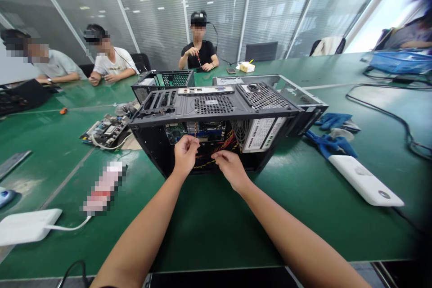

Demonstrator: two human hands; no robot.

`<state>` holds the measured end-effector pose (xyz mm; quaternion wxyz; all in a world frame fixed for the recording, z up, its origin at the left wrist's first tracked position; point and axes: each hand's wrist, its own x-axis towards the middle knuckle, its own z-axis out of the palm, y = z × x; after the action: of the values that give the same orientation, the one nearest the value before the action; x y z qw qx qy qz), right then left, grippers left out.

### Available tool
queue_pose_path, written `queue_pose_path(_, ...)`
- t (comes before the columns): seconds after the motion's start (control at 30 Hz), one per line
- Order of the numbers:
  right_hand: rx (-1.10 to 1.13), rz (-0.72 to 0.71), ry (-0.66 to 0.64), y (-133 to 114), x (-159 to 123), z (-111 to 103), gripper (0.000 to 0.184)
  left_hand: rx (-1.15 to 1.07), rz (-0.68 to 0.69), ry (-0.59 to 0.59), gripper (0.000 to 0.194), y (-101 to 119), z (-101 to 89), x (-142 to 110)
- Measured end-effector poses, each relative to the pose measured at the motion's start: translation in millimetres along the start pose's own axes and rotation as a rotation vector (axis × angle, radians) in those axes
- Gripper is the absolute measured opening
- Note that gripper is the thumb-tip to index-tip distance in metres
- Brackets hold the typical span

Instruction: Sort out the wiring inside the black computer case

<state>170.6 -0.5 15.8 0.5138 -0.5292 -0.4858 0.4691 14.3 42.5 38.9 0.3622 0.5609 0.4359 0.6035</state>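
An open black computer case (216, 108) lies on its side on the green table (209, 225), its open side facing me. Inside it I see a power supply (259, 134), a board and a bundle of red, yellow and black wires (222, 146). My left hand (185, 155) is closed in a pinch on a screwdriver (195, 131) at the case's opening. My right hand (231, 167) is closed on the wires at the lower edge of the opening.
A loose motherboard (106, 130) lies left of the case, and a second case (162, 82) stands behind it. Blue gloves (332, 132) and a white device (366, 180) lie to the right, a white pad (27, 226) to the left. Three people sit at the far side.
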Motion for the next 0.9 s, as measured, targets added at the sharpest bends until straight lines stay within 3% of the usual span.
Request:
queue_pose_path(0.27,-0.104,-0.105,-0.140,-40,31,11,0.021,0.024,0.052,0.044,0.025,-10,-5.7,-3)
queue_pose_path(0.5,-0.166,-0.279,-0.125,-61,63,32,0.021,0.041,0.051,0.047,0.025,-16,-4.7,-2)
queue_pose_path(0.67,-0.118,-0.362,-0.239,-68,68,40,0.023,0.042,0.051,0.018,0.027,-14,-2.7,-4)
queue_pose_path(0.9,-0.280,-0.442,-0.330,-73,65,35,0.024,0.024,0.039,0.010,0.028,-11,-1.2,-7)
